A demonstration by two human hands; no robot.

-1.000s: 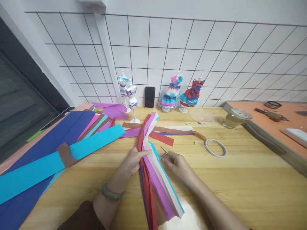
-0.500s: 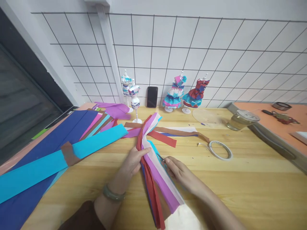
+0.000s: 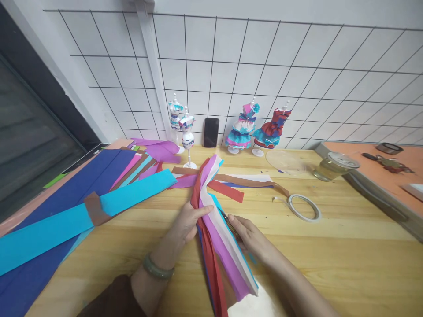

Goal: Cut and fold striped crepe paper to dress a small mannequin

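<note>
My left hand [image 3: 190, 220] is closed around a bundle of crepe paper strips [image 3: 228, 251] in red, purple, white, brown and blue, its thumb pressed on top. The bundle's lower ends fan out toward me, and its upper end bends over other strips on the table. My right hand [image 3: 246, 233] grips small dark scissors [image 3: 229, 223], mostly hidden by the fingers, with the blades at the bright blue edge of the bundle. Below that hand lies a small blue paper scrap [image 3: 252, 258]. A long brown strip [image 3: 247, 179] stretches behind the bundle.
Folded crepe paper [image 3: 66, 211] covers the left side. Several small dress forms, including a red-dressed one [image 3: 276, 127], stand at the wall with a phone [image 3: 211, 132]. On the right are a tape roll [image 3: 304, 208], a lidded glass [image 3: 335, 166] and a raised orange surface [image 3: 373, 154].
The scissors and my right hand have shifted slightly along the bundle's blue edge. More of the blue edge shows along the white strip, and a blue scrap is now visible under my right hand.
</note>
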